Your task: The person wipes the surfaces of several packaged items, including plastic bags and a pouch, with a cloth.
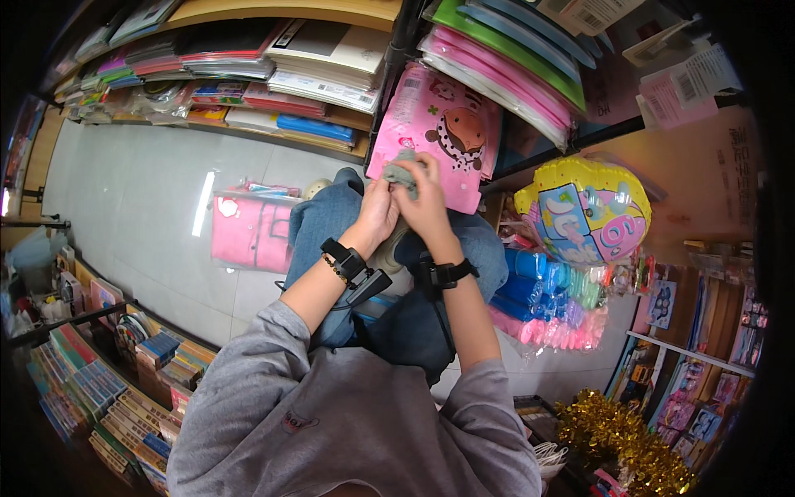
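Observation:
Both my hands meet over my knees at a crumpled grey-green cloth point(402, 172). My left hand point(379, 215) is closed, its fingertips pinching the cloth's lower edge. From the other side my right hand point(425, 197) grips the same cloth, fingers curled over it. Just behind the cloth, a pink plastic package point(431, 108) with a cartoon animal print leans against the shelf. Parts of the cloth are hidden by my fingers.
A pink package point(248, 230) lies on the grey tiled floor point(132, 190) at left. Right of my knees are a yellow foil balloon point(588, 207) and bagged blue rolls point(523, 286). Stacked shelves point(248, 70) line the back; gold tinsel point(625, 443) sits at lower right.

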The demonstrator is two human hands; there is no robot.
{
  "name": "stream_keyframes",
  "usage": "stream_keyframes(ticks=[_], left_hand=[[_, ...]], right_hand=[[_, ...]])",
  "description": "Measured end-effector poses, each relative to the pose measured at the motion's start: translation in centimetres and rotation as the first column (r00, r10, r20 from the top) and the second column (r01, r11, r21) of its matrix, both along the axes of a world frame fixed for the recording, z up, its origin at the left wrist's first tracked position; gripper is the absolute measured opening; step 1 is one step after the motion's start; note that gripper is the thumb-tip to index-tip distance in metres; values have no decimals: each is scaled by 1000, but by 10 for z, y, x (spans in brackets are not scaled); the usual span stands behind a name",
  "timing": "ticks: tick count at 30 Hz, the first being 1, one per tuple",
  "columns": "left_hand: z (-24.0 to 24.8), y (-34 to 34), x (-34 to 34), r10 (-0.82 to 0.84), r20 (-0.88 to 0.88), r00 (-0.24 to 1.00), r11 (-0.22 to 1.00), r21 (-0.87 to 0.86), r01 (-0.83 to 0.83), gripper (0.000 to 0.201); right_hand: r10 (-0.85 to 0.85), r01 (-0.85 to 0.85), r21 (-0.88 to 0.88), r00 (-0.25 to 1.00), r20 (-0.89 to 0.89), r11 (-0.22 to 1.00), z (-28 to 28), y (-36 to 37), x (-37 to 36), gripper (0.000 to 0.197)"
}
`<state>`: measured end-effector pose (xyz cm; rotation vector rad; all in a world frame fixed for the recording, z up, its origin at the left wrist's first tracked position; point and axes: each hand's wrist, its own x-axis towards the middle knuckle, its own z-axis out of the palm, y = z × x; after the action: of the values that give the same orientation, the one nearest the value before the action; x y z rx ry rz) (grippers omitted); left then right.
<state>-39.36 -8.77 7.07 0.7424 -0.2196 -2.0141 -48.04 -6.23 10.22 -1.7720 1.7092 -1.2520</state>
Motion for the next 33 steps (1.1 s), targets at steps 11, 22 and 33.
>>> stream_keyframes(ticks=[11,22,33], left_hand=[[0,-2,-1,-67,-54,996,997,-29,65,37],[3,-2,-4,-55,-25,998,998,-24,54,39],[0,-1,15,-148,171,974,989,10,149,35]], right_hand=[[-148,149,61,989,-11,987,-16,27,-28,22],[-615,646,24,736,-282,763,-37,51,-91,23],[22,-67,-142,955,-296,988,16,-8,-16,34]])
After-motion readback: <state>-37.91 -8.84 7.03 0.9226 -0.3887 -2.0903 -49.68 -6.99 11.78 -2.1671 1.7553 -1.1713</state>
